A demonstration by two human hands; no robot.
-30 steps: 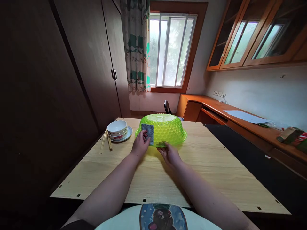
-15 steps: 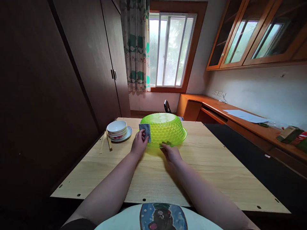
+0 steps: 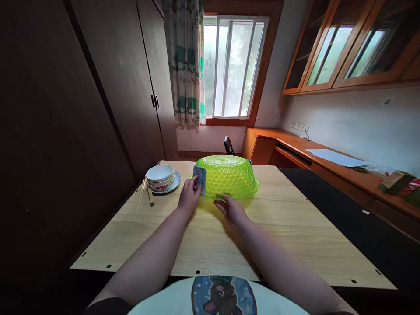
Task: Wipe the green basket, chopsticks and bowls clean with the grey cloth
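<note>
A translucent green plastic basin (image 3: 229,179) with a dimpled honeycomb wall stands upside down near the far side of the table, its flat base on top. My left hand (image 3: 189,192) pinches a grey scouring pad (image 3: 200,179), which lies flat against the basin's left wall. At the near rim my right hand (image 3: 232,211) has thumb and fingers closed around the edge; the basin partly covers its fingertips.
Stacked white bowls (image 3: 160,175) sit on a plate (image 3: 177,181) at the table's left, beside wooden chopsticks (image 3: 149,192). A dark wardrobe (image 3: 114,87) borders the left. Behind the table stands a chair (image 3: 229,145); an orange desk (image 3: 295,142) runs along the right wall.
The basin has shifted a little to the right and turned slightly. My right hand sits a bit farther left along the rim. The grey pad has moved slightly up the wall.
</note>
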